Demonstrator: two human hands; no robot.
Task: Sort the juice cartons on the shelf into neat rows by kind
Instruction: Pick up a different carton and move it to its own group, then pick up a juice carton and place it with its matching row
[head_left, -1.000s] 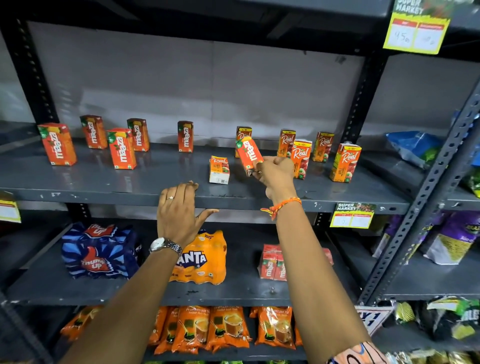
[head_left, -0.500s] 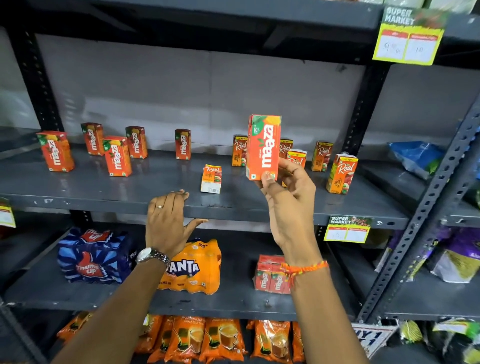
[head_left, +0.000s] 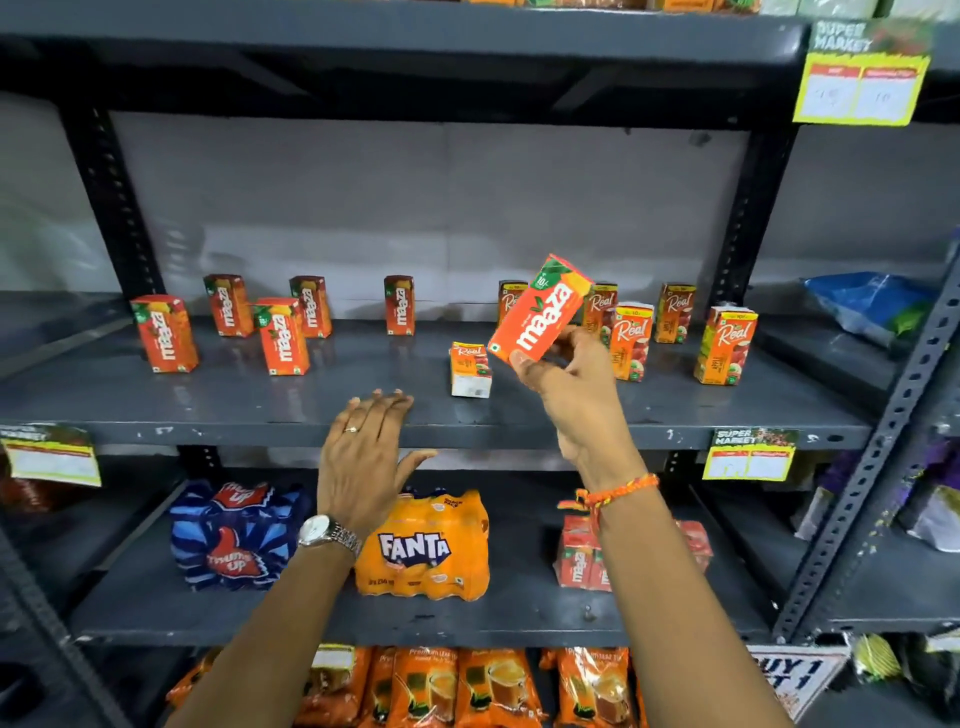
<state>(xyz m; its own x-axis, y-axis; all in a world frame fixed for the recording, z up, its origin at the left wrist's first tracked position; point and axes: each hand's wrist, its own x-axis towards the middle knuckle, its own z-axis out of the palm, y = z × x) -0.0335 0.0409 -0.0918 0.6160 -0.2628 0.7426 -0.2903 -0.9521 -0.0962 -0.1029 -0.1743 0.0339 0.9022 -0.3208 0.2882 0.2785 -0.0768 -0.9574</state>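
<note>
Dark grey metal shelf (head_left: 156, 410) bearing small juice cartons, read left to right. At the left stand four orange-red Maaza cartons (head_left: 165, 333), loosely staggered in two ranks, with a fifth Maaza carton (head_left: 399, 305) apart at the back centre. The left hand (head_left: 363, 452), released and flat, rests its fingertips on the shelf's front edge and holds nothing. Just beyond it a small orange-and-white Real carton (head_left: 470, 369) stands alone, ahead of its kind. The right hand (head_left: 566, 374) pinches the lower end of a tilted orange Maaza carton (head_left: 540, 309), held clear of the shelf in front of the upright orange Real cartons (head_left: 724, 345) grouped at the right. The step in hand is judged to be carrying this stray Maaza leftward to its group: it is best lifted high enough to pass over the lone Real carton, turned upright with label forward, and set flush beside the other Maaza cartons, the free hand steadying neighbours that tip easily. On the shelf below lie a blue shrink-wrapped Thums Up pack (head_left: 234, 540), an orange shrink-wrapped Fanta pack (head_left: 423, 545) and a red wrapped Maaza multipack (head_left: 576, 558), the number of units in each not countable.
</note>
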